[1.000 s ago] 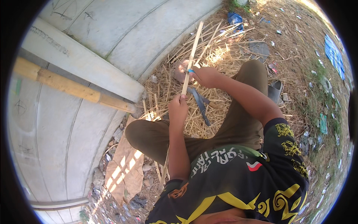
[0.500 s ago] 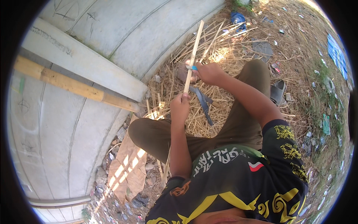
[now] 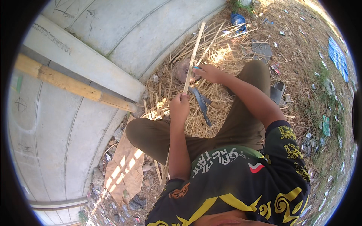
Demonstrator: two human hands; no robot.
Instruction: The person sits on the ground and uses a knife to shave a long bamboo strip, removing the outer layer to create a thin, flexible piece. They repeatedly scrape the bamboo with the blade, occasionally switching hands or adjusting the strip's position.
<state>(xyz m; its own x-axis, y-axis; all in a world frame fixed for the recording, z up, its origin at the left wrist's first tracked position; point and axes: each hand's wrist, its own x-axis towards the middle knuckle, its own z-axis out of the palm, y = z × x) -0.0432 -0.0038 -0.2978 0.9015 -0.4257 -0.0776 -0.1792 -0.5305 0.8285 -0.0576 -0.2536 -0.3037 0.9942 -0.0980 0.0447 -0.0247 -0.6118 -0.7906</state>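
Observation:
My left hand (image 3: 180, 107) grips the lower end of a long pale strip of split bamboo (image 3: 195, 49), which slants up and away from me. Partway along it, the closed fingers of my right hand (image 3: 209, 73) hold a small blue-ended tool (image 3: 195, 67) against the strip's right side; most of that tool is hidden, so its kind is unclear. Beneath the strip, between my legs, rests a rounded pinkish-brown block (image 3: 183, 71). Dark, flat, blade-like pieces (image 3: 202, 107) lie crossed on the shavings just below my right hand.
Bamboo strips and shavings (image 3: 211, 49) cover the ground between my bent legs. A concrete wall (image 3: 124, 34) and a bamboo pole (image 3: 71, 83) run along the left. Flattened cardboard (image 3: 124, 169) lies lower left. A grey sandal (image 3: 278, 92) sits beyond my right knee, near scattered litter.
My right hand has drawn slightly back to the right, and the blue-ended tool now shows less across the strip. The left hand keeps its hold; the whole view has shifted a little.

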